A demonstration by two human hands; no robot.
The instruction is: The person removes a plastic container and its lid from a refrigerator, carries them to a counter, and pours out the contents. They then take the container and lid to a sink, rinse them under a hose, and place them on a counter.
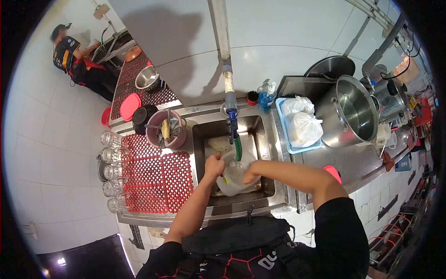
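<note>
A whitish translucent container (232,179) is tilted inside the metal sink (200,139), below the green hose end (238,148) of the blue tap (232,123). My left hand (214,167) is closed at the container's left rim, with a small yellow-green strip just below it. My right hand (251,173) reaches into the container's right side; its fingers are blurred and partly hidden, so what they hold cannot be made out.
Left of the sink, a pink bucket (154,139) stands by a red perforated mat (158,179) and several glass mugs (114,172). Rightward are a blue tray (304,149) with white bags and a large pot (341,118). Another person (76,58) stands at the far upper left.
</note>
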